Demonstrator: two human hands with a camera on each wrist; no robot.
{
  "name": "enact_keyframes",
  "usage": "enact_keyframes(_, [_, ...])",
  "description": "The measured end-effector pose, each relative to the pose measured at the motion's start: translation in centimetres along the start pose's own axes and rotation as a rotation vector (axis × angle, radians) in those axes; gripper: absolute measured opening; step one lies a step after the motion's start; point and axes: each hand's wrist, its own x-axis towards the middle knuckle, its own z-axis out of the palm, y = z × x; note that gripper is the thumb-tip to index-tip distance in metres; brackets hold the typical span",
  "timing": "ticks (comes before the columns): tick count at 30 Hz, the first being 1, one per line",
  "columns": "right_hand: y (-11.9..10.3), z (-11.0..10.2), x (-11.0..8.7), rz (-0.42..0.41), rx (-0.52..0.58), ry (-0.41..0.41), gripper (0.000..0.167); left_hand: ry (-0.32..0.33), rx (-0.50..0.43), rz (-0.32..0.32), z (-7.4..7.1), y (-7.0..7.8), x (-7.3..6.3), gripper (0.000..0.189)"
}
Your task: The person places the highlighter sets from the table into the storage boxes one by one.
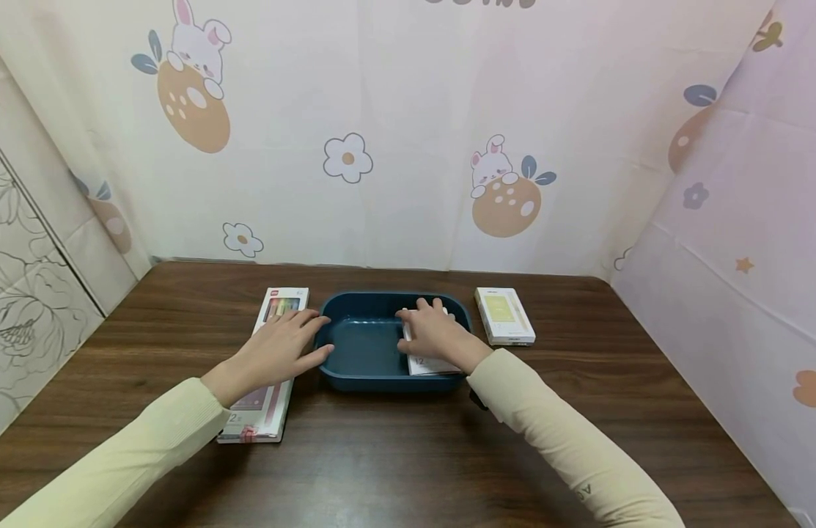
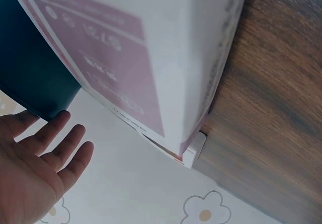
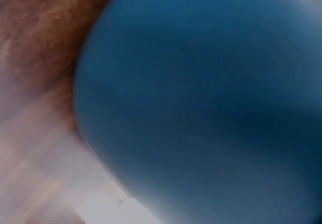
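Observation:
A dark blue rectangular tray [image 1: 364, 348] sits on the table. My left hand [image 1: 272, 352] spreads its fingers at the tray's left rim; in the left wrist view the fingertips [image 2: 63, 117] meet the blue wall. Under that arm lies a long white box [image 1: 276, 411] with coloured pens and a pink panel printed on it. My right hand [image 1: 434, 334] reaches palm down into the tray's right end and grips a small white box [image 1: 430, 365] marked 12, mostly covered by the hand. The tray's blue wall [image 3: 201, 98] fills the right wrist view, blurred.
Right of the tray, a white box with a yellow-green panel [image 1: 505, 317] lies on the brown wooden table [image 1: 394, 455]. A printed cloth [image 1: 408, 213] with rabbits and flowers hangs along the table's back edge and right side.

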Motion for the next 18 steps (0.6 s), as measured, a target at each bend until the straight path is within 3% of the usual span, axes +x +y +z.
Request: enact_keyframes(18, [0.4, 1.6, 0.5, 0.021, 0.015, -0.02, 0.055, 0.014, 0.003, 0.011, 0.0, -0.1, 0.0, 0.058])
